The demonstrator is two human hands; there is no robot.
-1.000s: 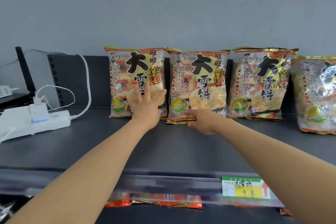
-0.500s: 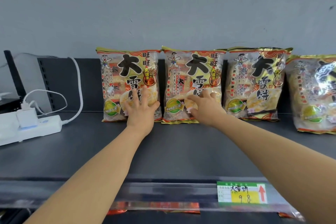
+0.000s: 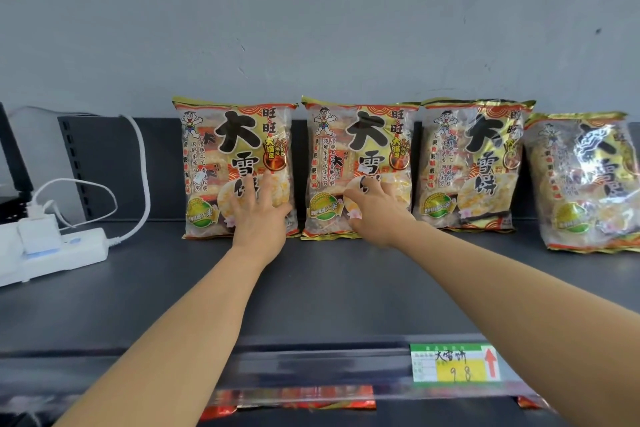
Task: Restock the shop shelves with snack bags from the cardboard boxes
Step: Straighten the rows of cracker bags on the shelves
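Four glossy gold-and-red plastic snack bags stand upright in a row at twelve o'clock, leaning against the back of the dark grey metal shelf so their printed fronts face the aisle. The left hand lies flat with fingers spread on the lower front of the leftmost bag, gripping nothing; the right hand presses likewise, fingers loosely spread, on the second bag. Judging by this, the person is pushing both bags back and squaring them so they stay standing. The third bag stands just beside at one o'clock, the fourth bag at two. A white power strip sits at nine o'clock, well apart. A green-and-yellow paper price tag is at five o'clock on the shelf edge. No cardboard box is in view
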